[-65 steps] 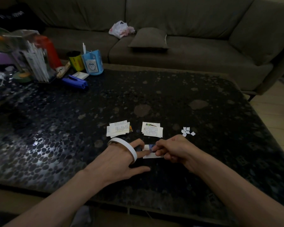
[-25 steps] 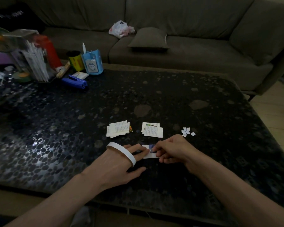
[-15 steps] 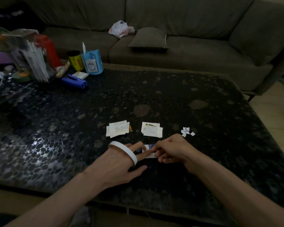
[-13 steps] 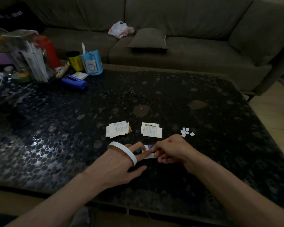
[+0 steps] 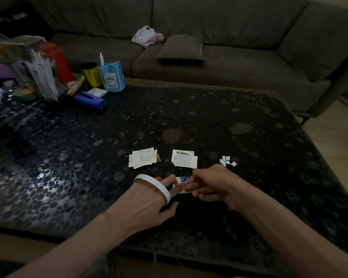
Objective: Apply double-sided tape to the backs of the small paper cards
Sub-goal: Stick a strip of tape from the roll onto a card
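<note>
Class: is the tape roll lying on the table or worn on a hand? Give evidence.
Worn: the tape roll rings the left hand, slipped over its fingers like a bangle.

Single wide-angle head-worn view, facing forward and down across the table [image 5: 209, 109], close above left hand [image 5: 147, 203] and right hand [image 5: 211, 183], sofa [image 5: 229, 63] beyond.

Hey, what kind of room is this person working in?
Probably a home living room: a sofa with a cushion stands behind the low, dark coffee table, whose far left corner holds household clutter such as a blue pen cup and a stapler.
</note>
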`<state>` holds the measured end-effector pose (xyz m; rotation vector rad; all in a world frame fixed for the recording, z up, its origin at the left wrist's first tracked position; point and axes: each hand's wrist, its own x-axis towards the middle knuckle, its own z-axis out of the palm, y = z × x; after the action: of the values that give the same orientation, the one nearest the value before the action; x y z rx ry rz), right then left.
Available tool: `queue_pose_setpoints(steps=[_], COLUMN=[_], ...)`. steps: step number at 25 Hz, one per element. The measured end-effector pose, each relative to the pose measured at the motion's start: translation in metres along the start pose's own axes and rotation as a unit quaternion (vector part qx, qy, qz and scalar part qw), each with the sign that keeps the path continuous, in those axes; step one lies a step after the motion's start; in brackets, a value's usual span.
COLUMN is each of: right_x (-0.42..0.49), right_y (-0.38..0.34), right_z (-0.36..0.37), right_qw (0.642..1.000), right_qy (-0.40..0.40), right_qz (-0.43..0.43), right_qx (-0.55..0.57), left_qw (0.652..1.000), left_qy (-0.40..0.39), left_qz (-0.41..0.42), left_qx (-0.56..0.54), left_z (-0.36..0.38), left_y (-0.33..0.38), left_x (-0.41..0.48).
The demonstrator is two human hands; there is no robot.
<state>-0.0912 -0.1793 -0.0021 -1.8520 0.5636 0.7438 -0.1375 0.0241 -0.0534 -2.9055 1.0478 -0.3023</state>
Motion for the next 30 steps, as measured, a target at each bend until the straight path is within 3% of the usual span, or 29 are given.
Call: queue_pose_setpoints(steps=[4,10,17,30], right_x=[-0.001,-0.002,0.011,0.025], right_y=[0.004,0.022,0.029,0.032], right_z=[0.001,-0.013,-0.01,0.008], right_qw=[1.0,0.974,0.941,0.92], right_qy=[0.001,0.04,0.114,0.171], right_qz=[-0.005,-0.162,-0.265,-0.257], right_qx=[-0.007,-0.154,-0.174,-0.24], left_qw=[1.0,1.0,0.999,0.998], left_qy=[0.005,0.009,-0.015,-0.015], left_qz=[-0.007,-0.011,-0.018,-0.022], left_qx=[-0.014,-0.026,-0.037,-0.048], left_z=[-0.002,0.0,-0.001,-0.003], left_y=[0.0,-0.001,-0.001,0.002], left_x=[0.0,0.0,0.0,-0.001])
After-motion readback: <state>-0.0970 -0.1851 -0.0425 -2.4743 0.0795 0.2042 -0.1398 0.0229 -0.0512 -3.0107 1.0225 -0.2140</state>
